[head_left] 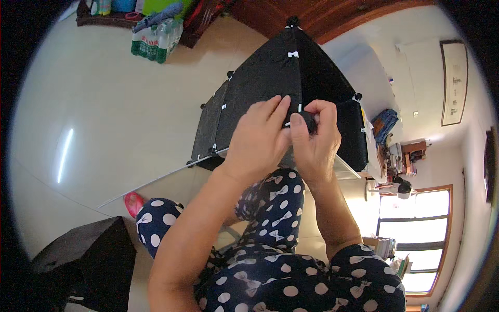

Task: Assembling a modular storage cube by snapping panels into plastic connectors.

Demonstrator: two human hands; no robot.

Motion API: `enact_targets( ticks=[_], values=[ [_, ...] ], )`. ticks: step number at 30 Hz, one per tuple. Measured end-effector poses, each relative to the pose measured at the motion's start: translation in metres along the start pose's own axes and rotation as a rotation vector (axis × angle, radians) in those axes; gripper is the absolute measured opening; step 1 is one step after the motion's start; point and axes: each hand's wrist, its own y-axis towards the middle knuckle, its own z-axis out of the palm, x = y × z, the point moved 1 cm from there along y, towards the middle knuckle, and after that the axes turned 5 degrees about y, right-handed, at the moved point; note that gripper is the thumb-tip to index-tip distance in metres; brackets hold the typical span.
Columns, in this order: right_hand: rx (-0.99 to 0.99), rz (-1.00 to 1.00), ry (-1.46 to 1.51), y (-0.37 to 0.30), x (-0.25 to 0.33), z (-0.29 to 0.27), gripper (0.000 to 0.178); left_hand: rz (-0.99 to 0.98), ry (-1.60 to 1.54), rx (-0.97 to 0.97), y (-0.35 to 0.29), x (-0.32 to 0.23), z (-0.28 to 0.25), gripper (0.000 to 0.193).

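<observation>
A black panelled shelf unit [260, 78] stands in front of me, with dark round connectors at its corners and small white clips along its edges. My right hand [318, 140] pinches a round black connector [310, 121] at the near corner of the unit, thumb on the near side and fingers curled behind. Against the black panel beside it lies my left hand [260, 135], fingers stretched out and its thumb side close to the connector. A thin pale rod or panel edge [150, 179] runs from beneath the unit toward the lower left. My hands partly hide the corner.
A black box-like piece [88, 260] sits on the floor at lower left, near a pink slipper [133, 204]. Wrapped bottles [156, 44] stand by a low wooden shelf at upper left. To the right are a window [416, 239], stacked books [382, 244] and a desk lamp [404, 188].
</observation>
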Motion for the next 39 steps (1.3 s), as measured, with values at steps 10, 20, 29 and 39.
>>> enact_targets(
  ticks=[10,20,29,39],
  values=[
    [0.179,0.004,-0.153,0.006,0.010,-0.009,0.029,0.213,-0.288,0.077,0.109,0.013,0.001,0.033],
    [-0.039,-0.002,-0.065,-0.010,-0.013,0.007,0.026,0.274,-0.144,0.162,0.120,0.024,0.042,0.054],
    [-0.088,0.061,0.046,-0.020,-0.024,-0.007,0.021,0.266,-0.036,0.040,0.116,0.015,0.055,0.050],
    [-0.123,0.135,0.359,-0.058,0.013,-0.054,0.005,0.112,0.208,0.050,0.152,0.061,0.023,0.059]
  ],
)
